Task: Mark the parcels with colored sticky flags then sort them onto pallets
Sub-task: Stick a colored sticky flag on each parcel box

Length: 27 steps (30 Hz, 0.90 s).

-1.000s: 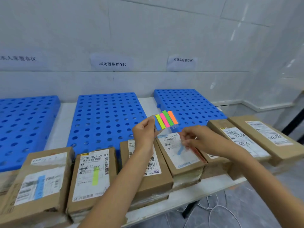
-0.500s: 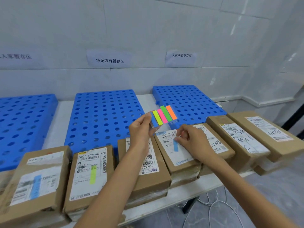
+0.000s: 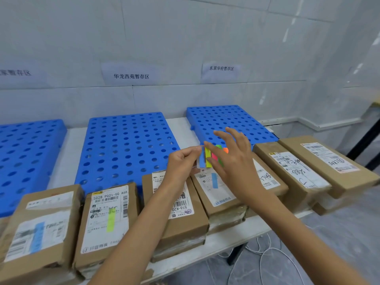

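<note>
My left hand (image 3: 181, 161) pinches a pad of coloured sticky flags (image 3: 205, 159) with blue, yellow, pink, green and orange strips, held above the row of parcels. My right hand (image 3: 232, 159) is at the pad with fingers spread, partly covering the strips; whether it pinches one is hidden. Several brown cardboard parcels line the table's front edge. The far-left parcel (image 3: 39, 225) carries a blue flag. Beside it, a parcel (image 3: 107, 221) has a yellow one. The parcel under my right hand (image 3: 216, 194) bears a blue flag (image 3: 214, 180). The parcel under my left forearm (image 3: 185, 212) shows no flag.
Three blue perforated pallets (image 3: 127, 145) (image 3: 26, 157) (image 3: 226, 122) lie at the back of the white table (image 3: 226, 239), each under a paper sign on the tiled wall. Three more parcels (image 3: 292, 171) sit at the right. White cables (image 3: 267, 256) lie on the floor.
My right hand has left the blue flag stuck on the parcel's label and risen to the flag pad. The left hand has kept the pad in about the same place.
</note>
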Available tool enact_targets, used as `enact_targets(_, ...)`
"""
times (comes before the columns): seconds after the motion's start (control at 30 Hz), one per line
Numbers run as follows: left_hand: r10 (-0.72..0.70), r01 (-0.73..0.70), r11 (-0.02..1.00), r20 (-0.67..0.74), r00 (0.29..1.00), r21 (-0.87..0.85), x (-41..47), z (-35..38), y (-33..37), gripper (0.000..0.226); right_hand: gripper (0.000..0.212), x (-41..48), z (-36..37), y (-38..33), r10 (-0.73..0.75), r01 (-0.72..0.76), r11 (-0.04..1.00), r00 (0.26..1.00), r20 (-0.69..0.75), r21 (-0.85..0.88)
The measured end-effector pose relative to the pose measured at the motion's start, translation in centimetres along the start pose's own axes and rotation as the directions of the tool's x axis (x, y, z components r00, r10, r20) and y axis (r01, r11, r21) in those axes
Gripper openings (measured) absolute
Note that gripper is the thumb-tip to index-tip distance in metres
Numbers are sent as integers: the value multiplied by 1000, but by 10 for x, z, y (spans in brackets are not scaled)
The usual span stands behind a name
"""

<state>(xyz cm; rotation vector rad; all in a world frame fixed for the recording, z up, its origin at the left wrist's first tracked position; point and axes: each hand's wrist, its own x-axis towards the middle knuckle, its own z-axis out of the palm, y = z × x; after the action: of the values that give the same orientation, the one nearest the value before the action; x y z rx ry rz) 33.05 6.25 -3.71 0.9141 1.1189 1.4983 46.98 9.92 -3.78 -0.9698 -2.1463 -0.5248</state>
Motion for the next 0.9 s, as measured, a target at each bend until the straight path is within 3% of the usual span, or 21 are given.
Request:
enact_targets(0.13, -12, 12, 1000, 4, 1000, -2, 1, -1, 1, 16, 26, 0, 4, -1, -28, 27, 999, 999, -44, -31)
enact_targets(0.33, -21, 21, 1000, 4, 1000, 7, 2, -1, 0, 16, 19, 2, -1, -1, 50, -43, 996, 994, -100, 74)
enact_targets(0.43, -36, 36, 999, 12, 999, 3, 3, -1, 0, 16, 8, 4, -4, -1, 145, -133, 972, 988, -50, 193)
enact_targets(0.53, -47, 47, 999, 27, 999, 17, 2, -1, -1, 17, 14, 8, -4, 1, 201, -198, 947, 980, 15, 251)
enact_targets(0.77, -61, 61, 998, 15, 998, 10, 2, -2, -1, 15, 9, 11, -10, -1, 87, -81, 980, 996, -26, 180)
enact_targets(0.9, -62, 62, 998, 2, 998, -8, 2, -2, -2, 17, 10, 8, -13, -1, 91, -92, 965, 996, 15, 244)
